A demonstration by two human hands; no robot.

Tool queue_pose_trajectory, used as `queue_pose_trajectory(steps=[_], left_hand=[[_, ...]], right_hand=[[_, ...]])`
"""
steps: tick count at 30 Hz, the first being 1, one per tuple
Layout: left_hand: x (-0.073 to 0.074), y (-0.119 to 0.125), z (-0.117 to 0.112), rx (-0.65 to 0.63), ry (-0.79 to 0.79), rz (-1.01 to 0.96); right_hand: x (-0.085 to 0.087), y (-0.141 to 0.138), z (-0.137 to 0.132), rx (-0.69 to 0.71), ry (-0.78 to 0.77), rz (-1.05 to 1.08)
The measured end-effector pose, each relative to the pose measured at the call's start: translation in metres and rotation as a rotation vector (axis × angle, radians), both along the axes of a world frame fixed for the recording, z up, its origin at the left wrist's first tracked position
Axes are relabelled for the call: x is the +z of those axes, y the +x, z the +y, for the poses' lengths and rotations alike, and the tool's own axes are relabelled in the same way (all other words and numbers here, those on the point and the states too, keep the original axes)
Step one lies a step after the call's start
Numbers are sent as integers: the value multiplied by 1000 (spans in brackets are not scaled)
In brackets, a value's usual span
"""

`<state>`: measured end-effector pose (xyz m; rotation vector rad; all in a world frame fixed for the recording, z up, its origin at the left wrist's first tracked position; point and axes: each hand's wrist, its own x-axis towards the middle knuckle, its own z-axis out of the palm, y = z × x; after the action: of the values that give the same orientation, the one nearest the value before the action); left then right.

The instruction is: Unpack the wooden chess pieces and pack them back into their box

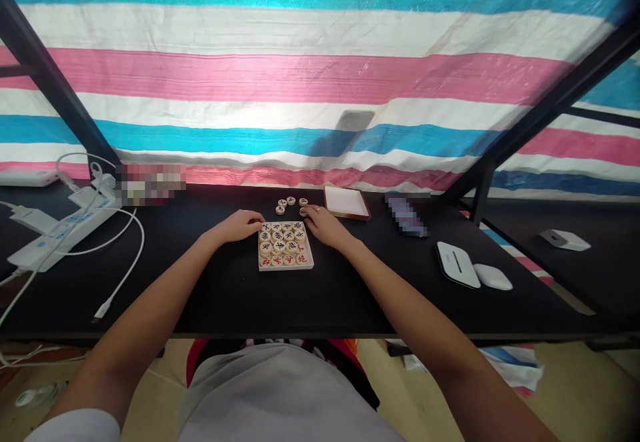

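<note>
A shallow white box [285, 268] holds rows of round Chinese chess pieces, the nearer ones marked in red and those behind mostly in black. At its far left corner is my left hand [241, 225], fingers bent together with the tips against the rim. My right hand [326, 227] lies just beyond the far right corner, its fingertips closed on a Chinese chess piece [303, 212] that they partly cover. Several loose pieces [282, 203] rest on the black table behind the box. Another loose piece [303, 201] sits just beyond my right fingertips.
Behind my right hand lies an open box lid [346, 202]. Farther right are a phone [406, 215], a white flat device [457, 264] and a white mouse [493, 277]. A power strip [65, 229] with white cables occupies the left side. Striped sheeting [300, 75] hangs behind the table.
</note>
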<state>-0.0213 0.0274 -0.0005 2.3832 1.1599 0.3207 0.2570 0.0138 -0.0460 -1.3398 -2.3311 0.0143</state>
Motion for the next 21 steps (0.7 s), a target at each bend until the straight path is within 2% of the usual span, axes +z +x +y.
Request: queue_pose_trajectory(steps=[12,21], left_hand=[[-1,0,1,10,1,0],[-1,-1,3,8,9,-8]], right_hand=[[2,0,-4,-5,-38,95],[4,0,-6,-14,-56,47]])
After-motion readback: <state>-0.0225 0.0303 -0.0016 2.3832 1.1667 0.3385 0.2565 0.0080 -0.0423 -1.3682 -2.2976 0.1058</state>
